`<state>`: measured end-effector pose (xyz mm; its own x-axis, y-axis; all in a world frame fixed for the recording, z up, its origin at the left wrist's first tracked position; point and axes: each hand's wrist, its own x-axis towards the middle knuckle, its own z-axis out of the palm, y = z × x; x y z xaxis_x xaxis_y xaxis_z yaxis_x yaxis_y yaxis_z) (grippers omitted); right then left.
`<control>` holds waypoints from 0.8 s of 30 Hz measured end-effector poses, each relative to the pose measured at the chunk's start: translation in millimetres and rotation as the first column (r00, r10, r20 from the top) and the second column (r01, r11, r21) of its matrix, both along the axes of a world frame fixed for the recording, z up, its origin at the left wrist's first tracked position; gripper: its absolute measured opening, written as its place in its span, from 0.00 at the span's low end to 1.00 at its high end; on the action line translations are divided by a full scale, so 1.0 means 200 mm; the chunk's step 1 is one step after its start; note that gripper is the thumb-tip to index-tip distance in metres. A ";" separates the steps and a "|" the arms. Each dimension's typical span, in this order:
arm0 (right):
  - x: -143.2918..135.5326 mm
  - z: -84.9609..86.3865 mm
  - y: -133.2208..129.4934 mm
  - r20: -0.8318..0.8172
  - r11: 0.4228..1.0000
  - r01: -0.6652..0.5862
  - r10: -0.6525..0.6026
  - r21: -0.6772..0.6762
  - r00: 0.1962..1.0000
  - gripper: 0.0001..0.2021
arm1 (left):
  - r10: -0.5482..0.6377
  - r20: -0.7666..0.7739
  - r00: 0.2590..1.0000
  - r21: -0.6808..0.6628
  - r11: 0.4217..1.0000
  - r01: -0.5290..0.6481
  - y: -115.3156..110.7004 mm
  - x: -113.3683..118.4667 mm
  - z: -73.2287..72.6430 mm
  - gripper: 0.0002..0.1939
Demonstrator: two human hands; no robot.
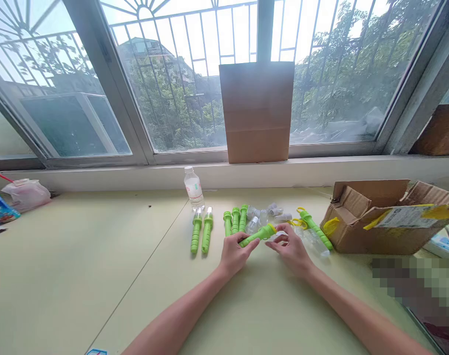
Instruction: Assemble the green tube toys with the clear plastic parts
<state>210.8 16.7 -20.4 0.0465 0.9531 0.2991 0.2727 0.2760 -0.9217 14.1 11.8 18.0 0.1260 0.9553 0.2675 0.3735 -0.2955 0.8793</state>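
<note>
My left hand is closed round a green ribbed plastic tube, which tilts up to the right. At its upper end sits a yellow ring. The curled fingers of my right hand meet at that ring; what lies between them is partly hidden. Just beyond my hands stand several green tubes in a row, with loose clear plastic caps beside them. Two green tubes with clear tops lie to the left. Another green tube with a yellow loop rests right of my right hand, near a clear plastic piece.
An open cardboard box stands at the right. Behind the tubes is a water bottle. A cardboard sheet leans against the window. At far left are a pink plastic bag and a blue packet.
</note>
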 end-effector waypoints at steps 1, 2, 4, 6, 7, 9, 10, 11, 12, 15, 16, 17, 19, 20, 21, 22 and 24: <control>0.00 0.00 0.00 0.006 1.000 0.005 -0.005 0.004 1.000 0.22 | -0.001 0.013 1.000 -0.030 1.000 0.001 0.00 0.00 0.00 0.16; 0.00 0.00 0.00 0.009 1.000 0.011 -0.011 0.010 1.000 0.21 | -0.004 0.026 1.000 -0.058 0.998 0.005 0.00 0.00 0.01 0.16; -0.01 -0.01 0.00 0.011 0.999 0.023 -0.023 0.022 1.000 0.19 | -0.013 0.056 0.998 -0.106 0.994 0.019 0.00 0.00 0.01 0.17; -0.01 0.00 0.00 0.007 0.999 0.032 -0.032 0.032 0.999 0.19 | -0.026 0.082 0.996 -0.140 0.989 0.037 0.00 0.00 0.02 0.17; -0.01 0.00 0.00 0.005 0.999 0.033 -0.033 0.036 0.999 0.19 | -0.031 0.091 0.995 -0.152 0.987 0.045 0.00 0.00 0.02 0.17; -0.01 0.00 -0.01 -0.002 0.998 0.033 -0.033 0.048 0.999 0.20 | -0.042 0.106 0.993 -0.171 0.984 0.060 0.00 0.00 0.03 0.17; -0.01 0.00 -0.01 -0.006 0.998 0.032 -0.032 0.053 0.999 0.20 | -0.046 0.113 0.992 -0.180 0.981 0.066 0.00 0.00 0.03 0.16; -0.01 0.00 -0.01 -0.009 0.998 0.032 -0.032 0.056 0.999 0.20 | -0.049 0.121 0.991 -0.192 0.979 0.072 0.00 0.00 0.03 0.16; -0.01 0.00 -0.01 -0.013 0.998 0.033 -0.032 0.058 0.999 0.20 | -0.052 0.130 0.990 -0.207 0.975 0.078 0.00 0.00 0.03 0.16; -0.01 0.01 -0.01 -0.030 0.998 0.025 -0.023 0.065 0.999 0.20 | -0.064 0.159 0.985 -0.266 0.958 0.105 0.01 -0.01 0.04 0.17; -0.01 0.01 -0.01 -0.037 0.998 0.017 -0.015 0.066 0.999 0.20 | -0.068 0.169 0.983 -0.288 0.951 0.115 0.01 -0.01 0.04 0.17; -0.01 0.02 -0.02 -0.044 0.998 0.008 -0.006 0.065 0.999 0.19 | -0.071 0.176 0.982 -0.308 0.943 0.123 0.01 -0.01 0.04 0.17; -0.02 0.03 -0.02 -0.055 0.998 -0.009 0.013 0.060 0.998 0.19 | -0.074 0.184 0.980 -0.339 0.931 0.134 0.02 -0.01 0.04 0.18; -0.02 0.03 -0.02 -0.058 0.998 -0.016 0.019 0.056 0.998 0.19 | -0.076 0.184 0.980 -0.349 0.927 0.137 0.02 -0.01 0.04 0.18; -0.02 0.03 -0.02 -0.060 0.998 -0.021 0.024 0.053 0.998 0.19 | -0.077 0.183 0.980 -0.356 0.924 0.139 0.02 -0.01 0.04 0.18; -0.02 0.03 -0.02 -0.060 0.998 -0.024 0.027 0.051 0.998 0.19 | -0.078 0.182 0.980 -0.360 0.922 0.140 0.02 -0.02 0.04 0.18; -0.02 0.03 -0.02 -0.057 0.998 -0.025 0.028 0.051 0.998 0.19 | -0.077 0.185 0.980 -0.366 0.920 0.142 0.02 -0.02 0.04 0.18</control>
